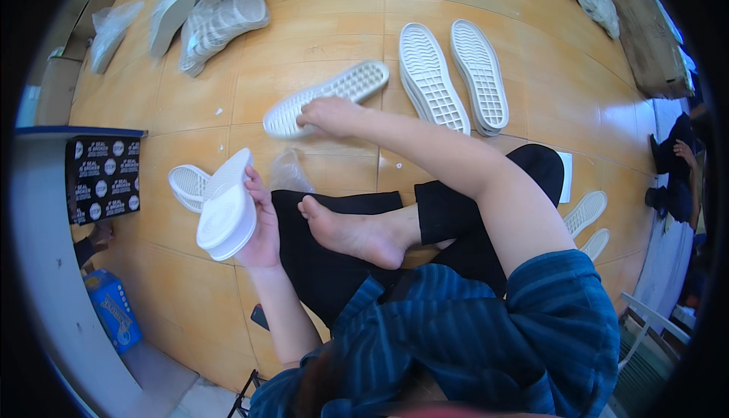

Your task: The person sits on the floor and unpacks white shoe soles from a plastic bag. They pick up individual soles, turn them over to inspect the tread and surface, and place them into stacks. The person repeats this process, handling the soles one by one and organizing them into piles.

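My left hand (262,232) is closed round a white shoe sole (226,209), held up off the floor with its smooth side showing. Another white sole (186,184) shows partly behind it. Farther ahead, my right hand (332,116) reaches across and grips the edge of a white sole with a grid tread (361,80); its fingertips are partly hidden. To its right lie more white soles, grid side up: a left one (431,72), seemingly stacked on another, and a right one (478,72). Clear plastic (291,171) lies near my bare foot (357,232).
Wrapped white soles (224,27) lie at the far left. More soles (585,213) rest to my right, near a white card (565,177). On the left stand a black patterned box (104,179) and a blue package (114,312). Another person (676,164) is at the far right.
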